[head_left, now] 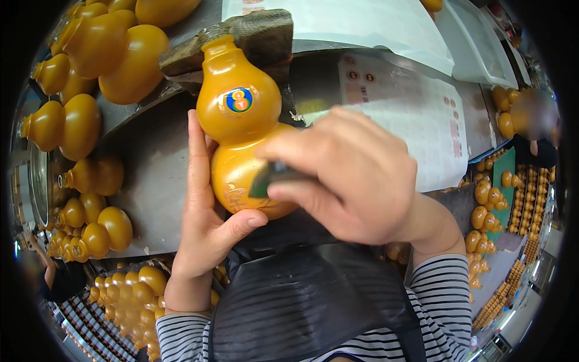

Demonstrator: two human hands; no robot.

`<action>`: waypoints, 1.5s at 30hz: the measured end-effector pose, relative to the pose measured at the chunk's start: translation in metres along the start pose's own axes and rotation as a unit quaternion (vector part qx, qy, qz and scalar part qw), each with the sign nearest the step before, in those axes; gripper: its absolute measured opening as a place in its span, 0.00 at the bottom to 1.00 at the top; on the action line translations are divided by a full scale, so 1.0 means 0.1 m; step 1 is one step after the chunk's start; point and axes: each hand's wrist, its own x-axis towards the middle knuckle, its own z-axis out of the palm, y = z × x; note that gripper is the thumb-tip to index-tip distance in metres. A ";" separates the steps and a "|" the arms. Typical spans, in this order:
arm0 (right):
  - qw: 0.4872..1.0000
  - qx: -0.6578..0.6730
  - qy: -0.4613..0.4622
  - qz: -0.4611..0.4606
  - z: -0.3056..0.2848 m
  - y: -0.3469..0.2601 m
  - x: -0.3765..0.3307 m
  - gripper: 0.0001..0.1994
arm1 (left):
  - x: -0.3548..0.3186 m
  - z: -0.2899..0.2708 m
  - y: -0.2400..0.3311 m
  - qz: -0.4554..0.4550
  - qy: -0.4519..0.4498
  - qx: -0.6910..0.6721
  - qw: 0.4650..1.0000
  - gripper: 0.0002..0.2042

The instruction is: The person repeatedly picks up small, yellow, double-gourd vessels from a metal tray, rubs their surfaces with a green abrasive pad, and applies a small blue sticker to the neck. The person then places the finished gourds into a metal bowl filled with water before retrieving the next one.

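A glossy yellow-orange gourd-shaped bottle (244,130) stands out in the middle, its neck toward the far side and resting by a notched wooden block (265,39). My left hand (202,229) cups the lower bulb, with fingers along its left side and the thumb across its near end. In my right hand (362,181), somewhat blurred, a small dark green scraper-like piece (260,183) is pinched against the lower bulb. A round blue, yellow and red emblem (239,100) sits on the upper bulb, and a fine line design (234,193) shows on the lower one.
Printed decal sheets (404,114) lie on the metal bench (151,181) to the right. Several gourd bottles (132,63) crowd the left side. A white plastic tray (476,45) is at the far right, with rows of gourds (488,211) beyond. Another person (537,127) is at the right edge.
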 end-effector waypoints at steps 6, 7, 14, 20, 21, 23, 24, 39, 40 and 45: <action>0.999 0.029 0.014 0.026 -0.04 0.17 0.17 0.13 | 0.03 0.01 0.05 0.005 0.005 -0.016 1.000 0.58; 0.997 0.046 0.004 0.058 -0.10 0.12 0.15 0.13 | 0.05 -0.01 0.05 0.015 0.008 -0.038 0.999 0.58; 0.880 0.260 0.186 0.351 0.13 0.13 -0.36 0.12 | 0.22 0.20 0.14 0.036 0.059 0.080 0.994 0.50; 0.911 0.202 0.232 0.276 0.32 0.09 -0.63 0.12 | 0.23 0.22 0.13 0.048 0.055 0.090 0.993 0.48; 0.889 0.224 0.237 0.321 0.30 0.17 -0.60 0.12 | 0.23 0.20 0.12 0.048 0.055 0.092 0.993 0.48; 0.898 0.185 0.213 0.337 0.21 0.22 -0.64 0.11 | 0.22 0.14 0.14 0.038 0.041 0.080 0.995 0.47; 0.903 0.202 0.220 0.310 0.16 0.12 -0.66 0.12 | 0.22 0.08 0.14 0.040 0.015 0.077 0.996 0.42; 0.733 0.458 0.172 0.472 -0.43 0.96 -0.35 0.14 | 0.50 -0.47 0.06 -0.112 -0.075 -0.027 0.990 0.36; 0.704 0.480 0.154 0.500 -0.47 1.05 -0.34 0.18 | 0.56 -0.50 0.03 -0.137 -0.058 -0.048 0.988 0.36; 0.810 0.352 0.095 0.458 -0.38 0.87 -0.16 0.14 | 0.64 -0.32 0.05 -0.124 -0.071 -0.066 0.988 0.31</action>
